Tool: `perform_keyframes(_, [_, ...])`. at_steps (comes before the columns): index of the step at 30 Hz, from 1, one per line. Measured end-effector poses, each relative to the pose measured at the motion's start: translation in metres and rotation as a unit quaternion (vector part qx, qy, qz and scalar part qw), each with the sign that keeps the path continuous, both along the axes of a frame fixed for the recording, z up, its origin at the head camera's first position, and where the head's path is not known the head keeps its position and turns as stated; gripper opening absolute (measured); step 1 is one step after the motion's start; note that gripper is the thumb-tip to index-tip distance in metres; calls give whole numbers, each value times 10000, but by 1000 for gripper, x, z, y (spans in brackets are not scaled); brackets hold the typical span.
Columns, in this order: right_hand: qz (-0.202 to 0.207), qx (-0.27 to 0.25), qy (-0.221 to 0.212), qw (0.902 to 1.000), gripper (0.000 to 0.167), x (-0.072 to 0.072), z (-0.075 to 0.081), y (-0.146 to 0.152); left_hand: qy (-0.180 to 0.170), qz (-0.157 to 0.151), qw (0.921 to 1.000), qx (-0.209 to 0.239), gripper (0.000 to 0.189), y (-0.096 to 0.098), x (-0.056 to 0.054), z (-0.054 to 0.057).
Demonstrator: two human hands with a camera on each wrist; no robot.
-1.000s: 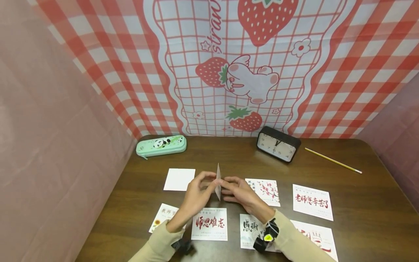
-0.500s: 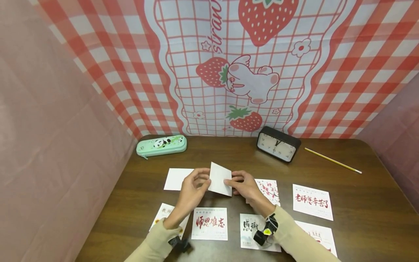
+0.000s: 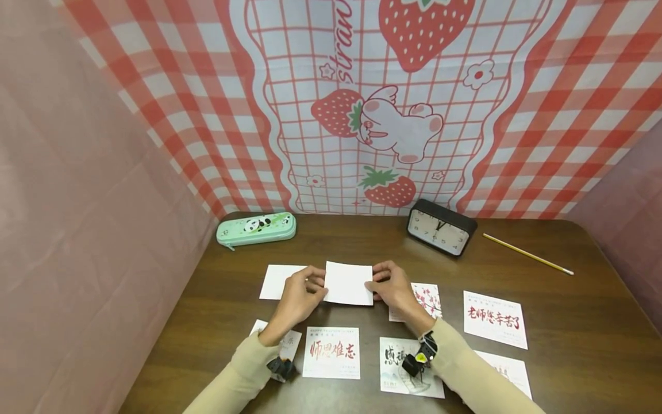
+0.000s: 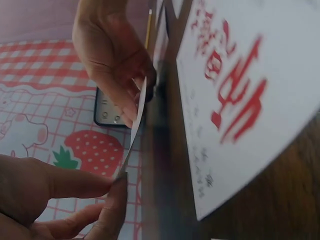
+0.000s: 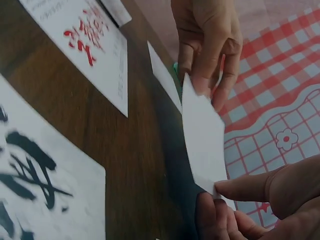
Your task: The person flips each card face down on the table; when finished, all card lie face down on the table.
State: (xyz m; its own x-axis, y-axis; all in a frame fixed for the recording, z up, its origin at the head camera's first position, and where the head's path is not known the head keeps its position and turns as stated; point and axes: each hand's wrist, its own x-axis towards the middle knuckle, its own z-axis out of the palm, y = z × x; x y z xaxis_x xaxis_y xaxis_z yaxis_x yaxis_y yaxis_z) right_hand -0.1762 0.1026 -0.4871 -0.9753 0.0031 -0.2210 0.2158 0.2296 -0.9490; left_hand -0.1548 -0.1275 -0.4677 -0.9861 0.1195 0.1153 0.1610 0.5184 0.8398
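Observation:
Between both hands a card (image 3: 349, 283) is held just above the table, its blank white side facing up. My left hand (image 3: 301, 294) pinches its left edge between thumb and fingers; my right hand (image 3: 394, 289) pinches the right edge. In the right wrist view the card (image 5: 204, 137) looks slightly bowed. Partly behind my left hand lies a blank white card (image 3: 279, 280). A card with pink blossoms (image 3: 427, 297) is partly covered by my right hand. Nearer the front lies a card with red lettering (image 3: 331, 353).
More printed cards lie about: one with black lettering (image 3: 412, 374), one with red lettering (image 3: 495, 318), and others partly under the sleeves. At the back stand a green panda pencil case (image 3: 257, 229) and a black clock (image 3: 441, 227). A yellow pencil (image 3: 527, 253) lies at right.
The card was upright and edge-on between my hands; it has turned so its blank face lies nearly flat toward the head camera. My hands have moved slightly apart.

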Motion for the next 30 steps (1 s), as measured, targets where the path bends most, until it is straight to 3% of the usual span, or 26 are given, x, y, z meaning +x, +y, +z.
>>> perform_keyframes(11, [115, 288, 168, 9994, 34, -6, -3, 0, -361, -140, 9982, -466, 38, -3, -9, -10])
perform_keyframes(18, [225, 473, 192, 9984, 34, -9, -1, -2, -544, -50, 9963, -665, 40, -4, -10, -13])
perform_keyframes(30, [502, 660, 59, 9965, 35, -13, 2, -3, -514, -23, 9925, -1113, 43, -6, -7, -12])
